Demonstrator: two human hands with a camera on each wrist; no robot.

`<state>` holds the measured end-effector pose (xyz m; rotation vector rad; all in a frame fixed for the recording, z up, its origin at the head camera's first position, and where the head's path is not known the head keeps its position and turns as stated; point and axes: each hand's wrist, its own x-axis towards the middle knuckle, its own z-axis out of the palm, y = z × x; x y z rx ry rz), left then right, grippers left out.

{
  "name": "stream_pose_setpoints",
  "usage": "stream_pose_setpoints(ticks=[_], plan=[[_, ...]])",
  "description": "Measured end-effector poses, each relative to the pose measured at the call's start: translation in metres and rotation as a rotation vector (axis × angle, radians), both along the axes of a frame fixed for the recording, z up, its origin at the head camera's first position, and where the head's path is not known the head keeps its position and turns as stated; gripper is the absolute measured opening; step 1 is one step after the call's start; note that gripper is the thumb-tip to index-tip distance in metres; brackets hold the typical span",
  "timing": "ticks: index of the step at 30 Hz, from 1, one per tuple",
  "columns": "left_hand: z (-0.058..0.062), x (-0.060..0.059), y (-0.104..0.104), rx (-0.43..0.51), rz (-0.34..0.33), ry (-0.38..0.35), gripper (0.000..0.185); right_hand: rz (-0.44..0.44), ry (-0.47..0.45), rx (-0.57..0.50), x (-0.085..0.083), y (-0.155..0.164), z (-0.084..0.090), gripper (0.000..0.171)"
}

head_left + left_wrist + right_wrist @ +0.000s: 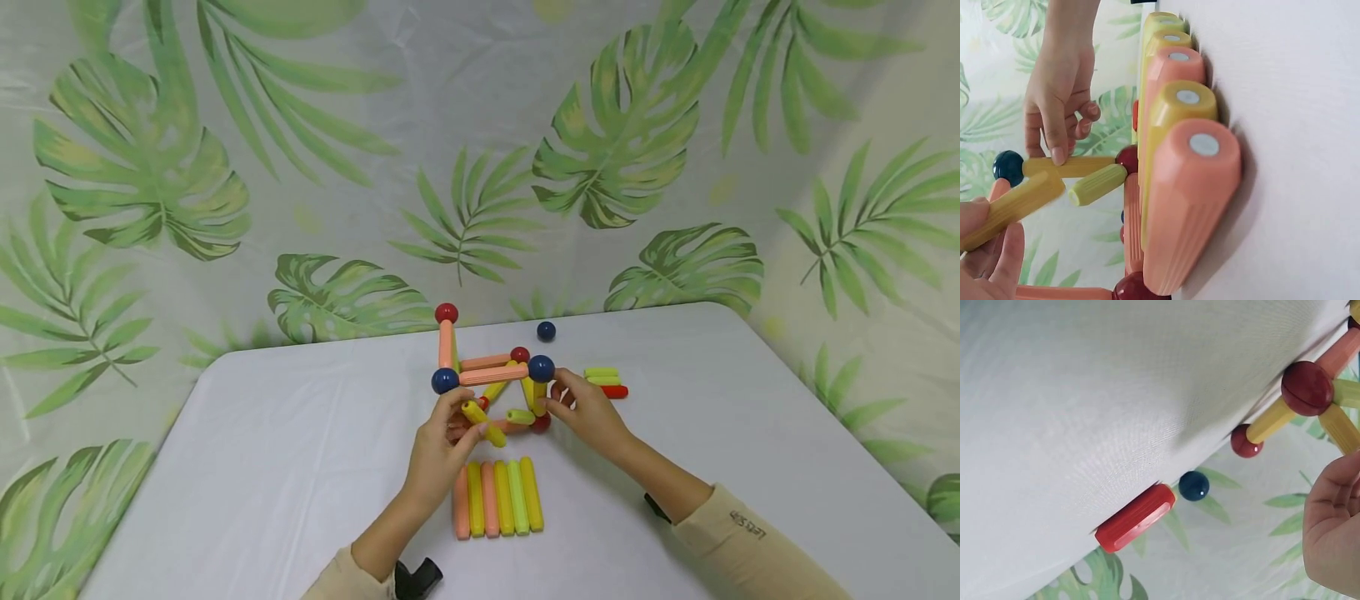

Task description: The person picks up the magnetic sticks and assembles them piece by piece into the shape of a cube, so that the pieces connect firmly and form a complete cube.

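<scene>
A frame of magnetic building sticks and balls stands on the table, its pink top stick (493, 375) joining two blue balls. My left hand (435, 446) holds a loose yellow stick (487, 427) between thumb and fingers, at a slant before the frame. My right hand (592, 417) pinches the upright yellow stick (1075, 166) at the front right, between the blue ball (542, 368) and a red ball (1307, 388). From that red ball a short light green stick (1099, 185) points outward, its other end free. A red ball (446, 313) tops the raised pink stick at the back left.
Several pink, yellow and green sticks (498, 498) lie in a row in front of the frame. Right of it lie two light green sticks (602, 377) and a red stick (615, 392). A loose blue ball (546, 332) sits near the table's back edge.
</scene>
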<state>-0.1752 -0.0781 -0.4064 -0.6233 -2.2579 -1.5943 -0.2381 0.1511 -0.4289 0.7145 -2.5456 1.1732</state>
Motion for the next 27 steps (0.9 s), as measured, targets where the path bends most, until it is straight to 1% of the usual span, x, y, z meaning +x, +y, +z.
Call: stream_pose_setpoints(ticks=[3,5,6,7,8,11,15,19,21,23,24,27], plan=[[-0.013,-0.007,0.001,-0.011,0.006,0.041,0.035,-0.001,0.0,-0.002,0.0,0.0,0.0,0.026],[-0.021,-0.012,0.0,-0.045,0.024,0.076,0.034,-0.001,-0.001,-0.003,0.0,0.0,0.0,0.026],[-0.022,-0.013,0.001,-0.069,0.04,0.086,0.033,-0.002,-0.001,-0.002,0.0,0.0,-0.001,0.026],[-0.022,-0.012,0.001,-0.089,0.064,0.088,0.033,-0.001,-0.002,-0.002,0.0,0.0,-0.001,0.026],[-0.022,-0.012,0.001,-0.115,0.083,0.105,0.032,0.0,-0.003,-0.002,0.0,0.0,-0.001,0.026],[-0.022,-0.013,0.001,-0.167,0.119,0.143,0.033,0.0,-0.004,-0.002,0.0,0.0,-0.001,0.027],[-0.021,-0.014,-0.001,-0.204,0.119,0.186,0.037,-0.004,-0.005,-0.007,0.0,0.0,0.001,0.028],[-0.02,-0.012,-0.007,-0.187,0.108,0.236,0.041,0.001,-0.012,-0.004,0.0,-0.001,0.001,0.026],[-0.019,-0.012,-0.011,-0.179,0.109,0.271,0.041,0.0,-0.018,-0.002,0.0,-0.001,0.001,0.026],[-0.018,-0.012,-0.015,-0.194,0.115,0.314,0.038,-0.004,-0.022,0.0,0.0,0.0,0.001,0.026],[-0.018,-0.012,-0.016,-0.213,0.122,0.338,0.036,-0.007,-0.024,0.0,0.0,0.0,0.001,0.026],[-0.015,-0.015,-0.021,-0.313,0.177,0.431,0.03,-0.01,-0.028,-0.002,0.001,0.0,0.001,0.026]])
